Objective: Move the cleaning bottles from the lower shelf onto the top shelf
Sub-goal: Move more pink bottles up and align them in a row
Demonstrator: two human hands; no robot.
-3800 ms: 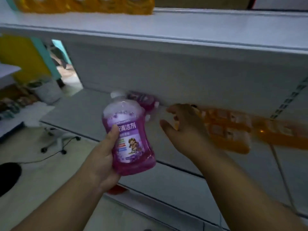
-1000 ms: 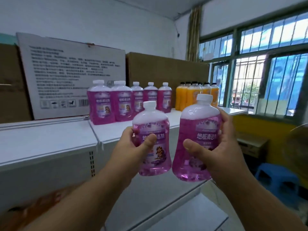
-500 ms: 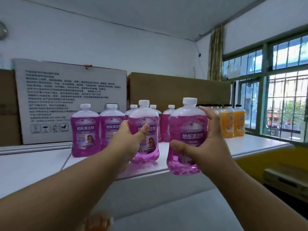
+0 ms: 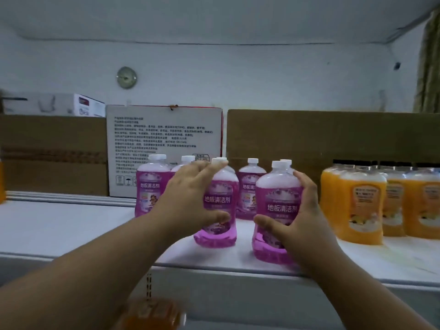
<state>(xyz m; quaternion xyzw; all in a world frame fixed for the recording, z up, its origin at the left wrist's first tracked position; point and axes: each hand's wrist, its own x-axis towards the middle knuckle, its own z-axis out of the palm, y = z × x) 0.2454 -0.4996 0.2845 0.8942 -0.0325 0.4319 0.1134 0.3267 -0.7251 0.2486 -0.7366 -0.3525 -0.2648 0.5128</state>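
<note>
Two purple cleaning bottles with white caps stand on the white top shelf (image 4: 71, 229) near its front edge. My left hand (image 4: 190, 198) wraps the left bottle (image 4: 223, 184), fingers reaching up beside its cap and thumb across its lower front. My right hand (image 4: 304, 215) holds the right bottle (image 4: 278, 194) from the right side, thumb across its lower front. Several more purple bottles (image 4: 152, 184) stand in a row just behind them. The lower shelf is mostly out of sight below.
Orange bottles (image 4: 362, 206) are packed together on the same shelf to the right. A white printed box (image 4: 164, 134) and brown cartons (image 4: 309, 134) line the back. A blurred orange bottle (image 4: 152, 315) shows below the shelf edge. Bare shelf lies to the left.
Both hands carried the purple bottles up and forward from the lower shelf and set them down on the top shelf in front of the purple row.
</note>
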